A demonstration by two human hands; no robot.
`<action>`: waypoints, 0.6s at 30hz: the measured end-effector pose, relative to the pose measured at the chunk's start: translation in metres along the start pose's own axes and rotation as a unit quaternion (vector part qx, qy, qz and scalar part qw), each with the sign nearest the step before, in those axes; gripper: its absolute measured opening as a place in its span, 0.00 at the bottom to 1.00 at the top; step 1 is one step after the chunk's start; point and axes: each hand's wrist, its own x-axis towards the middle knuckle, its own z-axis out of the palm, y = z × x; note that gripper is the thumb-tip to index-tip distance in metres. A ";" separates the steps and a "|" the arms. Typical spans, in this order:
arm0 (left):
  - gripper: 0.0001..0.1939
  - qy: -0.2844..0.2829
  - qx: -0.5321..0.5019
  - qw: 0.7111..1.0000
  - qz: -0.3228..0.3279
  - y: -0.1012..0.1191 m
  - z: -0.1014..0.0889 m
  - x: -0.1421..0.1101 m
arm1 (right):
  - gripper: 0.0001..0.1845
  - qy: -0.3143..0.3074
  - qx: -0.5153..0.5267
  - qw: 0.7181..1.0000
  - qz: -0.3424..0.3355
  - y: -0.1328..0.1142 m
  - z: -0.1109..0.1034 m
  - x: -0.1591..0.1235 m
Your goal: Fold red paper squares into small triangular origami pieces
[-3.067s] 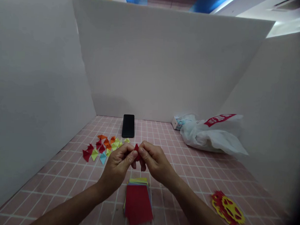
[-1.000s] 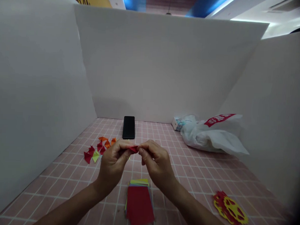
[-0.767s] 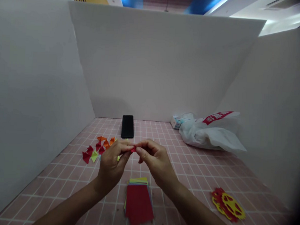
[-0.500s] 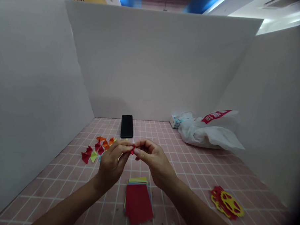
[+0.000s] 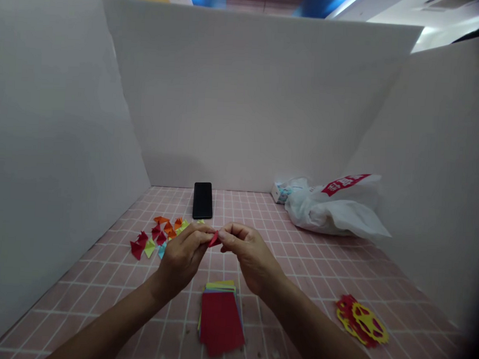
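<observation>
Left: small folded paper pieces [image 5: 161,238], red, orange, yellow, light blue, loosely grouped.
Left hand [image 5: 184,254]: pinching the small folded red paper [image 5: 214,239].
Far: flat black phone [image 5: 202,200] on pink gridded desk [image 5: 307,272].
Red paper: between both hands; now slanted, more showing than a moment ago; judged still being worked.
Near: coloured sheet stack [image 5: 222,321], red uppermost.
Right hand [image 5: 252,258]: fingertips closed on the red paper.
Far right: white plastic bag [image 5: 321,214].
Near right: red-and-yellow cutouts [image 5: 366,321].

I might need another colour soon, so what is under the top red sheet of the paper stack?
Yellow, pale green and blue edges show beneath the red sheet, mostly at the far end. The rest of those sheets is covered, so their number and any other colours cannot be told.
</observation>
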 end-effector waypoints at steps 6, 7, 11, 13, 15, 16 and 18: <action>0.05 -0.030 -0.052 0.997 -0.044 -0.002 0.001 -0.001 | 0.08 -0.001 -0.067 0.997 -0.044 -0.003 0.000 -0.001; 0.05 -0.033 -0.062 0.996 -0.054 -0.002 0.001 -0.001 | 0.07 0.002 -0.085 0.995 -0.056 -0.003 0.000 -0.001; 0.05 -0.041 -0.080 0.993 -0.077 0.000 0.000 0.001 | 0.04 0.001 -0.153 0.984 -0.085 -0.005 0.000 -0.003; 0.05 -0.045 -0.082 0.992 -0.081 0.000 0.000 0.001 | 0.04 -0.001 -0.188 0.977 -0.099 -0.007 -0.001 -0.004; 0.05 -0.050 -0.078 0.992 -0.085 0.000 -0.001 0.001 | 0.05 0.000 -0.220 0.969 -0.112 -0.009 -0.002 -0.004; 0.05 -0.051 -0.074 0.992 -0.083 0.000 -0.001 0.001 | 0.06 0.001 -0.233 0.965 -0.118 -0.009 -0.002 -0.004; 0.05 -0.051 -0.069 0.993 -0.076 0.000 -0.001 0.000 | 0.07 0.000 -0.259 0.957 -0.129 -0.010 -0.002 -0.004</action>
